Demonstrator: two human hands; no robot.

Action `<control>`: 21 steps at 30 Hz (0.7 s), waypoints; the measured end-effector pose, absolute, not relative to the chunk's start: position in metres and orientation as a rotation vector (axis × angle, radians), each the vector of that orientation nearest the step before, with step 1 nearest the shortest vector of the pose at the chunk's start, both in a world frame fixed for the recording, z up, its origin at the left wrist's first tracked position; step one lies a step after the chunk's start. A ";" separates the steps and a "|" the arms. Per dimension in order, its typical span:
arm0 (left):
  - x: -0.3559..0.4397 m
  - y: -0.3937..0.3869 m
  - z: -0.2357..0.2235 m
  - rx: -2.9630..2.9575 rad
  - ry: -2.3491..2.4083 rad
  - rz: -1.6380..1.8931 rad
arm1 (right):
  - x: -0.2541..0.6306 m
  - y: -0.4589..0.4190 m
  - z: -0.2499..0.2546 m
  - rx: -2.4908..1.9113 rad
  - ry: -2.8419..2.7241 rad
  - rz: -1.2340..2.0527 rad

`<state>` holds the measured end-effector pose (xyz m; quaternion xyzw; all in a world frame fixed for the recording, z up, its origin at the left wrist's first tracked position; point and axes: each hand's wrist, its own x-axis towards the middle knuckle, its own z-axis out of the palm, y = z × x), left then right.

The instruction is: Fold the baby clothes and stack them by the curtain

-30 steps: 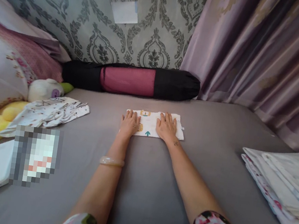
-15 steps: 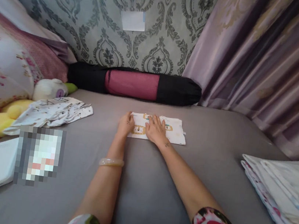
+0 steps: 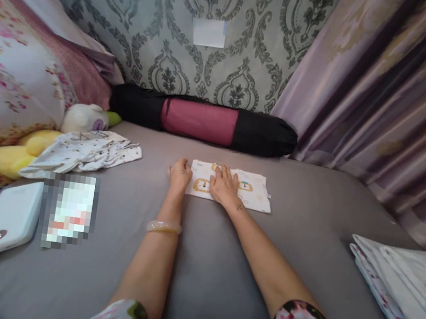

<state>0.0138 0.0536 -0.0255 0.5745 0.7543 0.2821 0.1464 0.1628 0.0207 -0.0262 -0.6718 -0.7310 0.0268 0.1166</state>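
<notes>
A white folded cloth (image 3: 257,200) printed with yellow lion faces lies flat on the grey bedsheet. My right hand (image 3: 225,185) rests palm down on its middle, fingers stretched out and slightly apart. At the cloth's left edge is my left hand (image 3: 180,173), its fingers curled in and the fingertips partly hidden. The left edge of the cloth shows beside it, outside the hand. On my left wrist sits a pale bangle (image 3: 164,227).
A black and pink rolled bag (image 3: 198,120) lies along the wall. To the left are a crumpled spotted cloth (image 3: 99,151), a yellow plush toy (image 3: 15,158), a white power bank (image 3: 6,220) with a cable and a blurred-out item (image 3: 70,213). Stacked folded cloths (image 3: 402,281) lie right.
My left hand has shifted slightly left off the cloth's edge. The right hand stays flat on the cloth. The camera view has turned a little to the left.
</notes>
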 end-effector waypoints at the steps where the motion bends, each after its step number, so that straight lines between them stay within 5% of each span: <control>1: 0.013 0.053 -0.026 1.661 2.178 0.810 | 0.159 0.022 -0.026 -1.945 -2.151 0.085; 21: 0.003 0.060 -0.032 1.469 2.235 0.933 | 0.119 0.031 -0.034 -1.798 -2.203 0.124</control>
